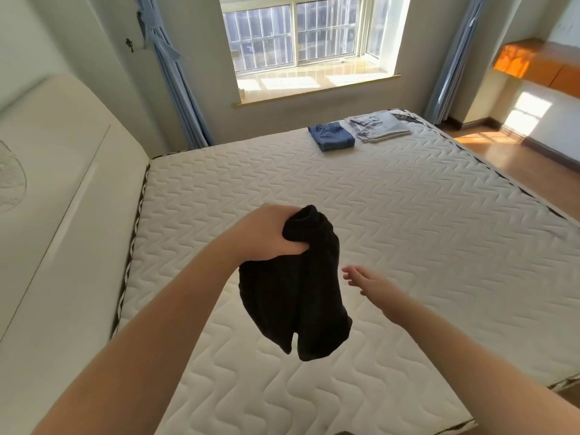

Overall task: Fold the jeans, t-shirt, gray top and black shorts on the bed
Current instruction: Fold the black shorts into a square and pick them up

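Observation:
My left hand (266,230) grips the black shorts (295,296) by their top, and they hang bunched in the air above the white quilted mattress (408,230). Just to the right of the hanging shorts is my right hand (373,285), fingers apart, holding nothing and not touching the cloth. At the far end of the bed lie the folded blue jeans (331,136). A folded pale grey pile (379,126) lies beside them to the right; I cannot tell which garments are in it.
A cream padded headboard (62,183) runs along the left side. Beyond the bed are a window (298,32) with blue curtains (175,83) and a sill. Wooden floor (518,164) and an orange shelf (533,64) are on the right.

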A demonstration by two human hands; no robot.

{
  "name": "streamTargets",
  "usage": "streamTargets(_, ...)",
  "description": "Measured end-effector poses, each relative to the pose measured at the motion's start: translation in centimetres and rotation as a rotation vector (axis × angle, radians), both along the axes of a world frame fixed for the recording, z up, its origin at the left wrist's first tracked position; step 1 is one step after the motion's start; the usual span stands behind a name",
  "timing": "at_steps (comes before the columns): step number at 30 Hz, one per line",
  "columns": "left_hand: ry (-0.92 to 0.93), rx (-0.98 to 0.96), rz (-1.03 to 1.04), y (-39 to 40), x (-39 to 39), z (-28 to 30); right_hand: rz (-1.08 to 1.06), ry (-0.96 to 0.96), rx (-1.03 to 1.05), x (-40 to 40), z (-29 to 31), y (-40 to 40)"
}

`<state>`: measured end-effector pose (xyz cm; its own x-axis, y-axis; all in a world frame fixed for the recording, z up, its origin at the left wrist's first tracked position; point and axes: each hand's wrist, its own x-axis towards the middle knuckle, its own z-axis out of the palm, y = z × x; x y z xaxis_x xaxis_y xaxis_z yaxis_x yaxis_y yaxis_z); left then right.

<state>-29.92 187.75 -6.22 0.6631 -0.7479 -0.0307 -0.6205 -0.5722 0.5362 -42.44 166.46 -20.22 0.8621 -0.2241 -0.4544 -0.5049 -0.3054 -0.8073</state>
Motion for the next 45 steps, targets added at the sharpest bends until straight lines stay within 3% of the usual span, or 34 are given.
streamTargets(5,0.001,-0.071,0.04,-1.4,-1.5,2.0,-0.211,0.378,0.205,-1.9,-7.2,-2.7)
streamTargets(9,0.011,-0.121,0.09,-2.9,-2.8,2.2,-0.262,0.487,0.439,-3.3,-10.4,-5.2)
streamTargets(12,0.016,-0.141,0.103,-4.1,-3.5,1.9,-0.353,0.439,0.683,-3.8,-12.0,-6.9)
streamTargets(17,0.098,-0.183,0.154,-4.8,-3.8,0.5,-0.588,0.177,0.949,-3.2,-13.2,-9.2)
streamTargets(24,0.147,-0.246,0.217,-5.4,-4.5,-0.3,-0.696,0.256,1.115,-3.3,-14.3,-10.9)
streamTargets(31,0.106,-0.215,0.298,-4.8,-4.5,-0.4,-0.518,0.369,1.106,-1.7,-13.8,-8.7)
streamTargets(35,0.084,-0.24,0.391,-4.0,-4.1,-0.2,-0.354,0.245,1.25,-1.9,-13.4,-7.9)
streamTargets(40,0.102,-0.276,0.505,-1.8,-3.3,-0.6,-0.084,0.008,1.095,-1.7,-12.1,-9.3)
streamTargets(45,0.213,-0.331,0.648,1.3,-2.4,-3.4,-0.223,-0.061,0.922,-1.2,-10.9,-13.9)
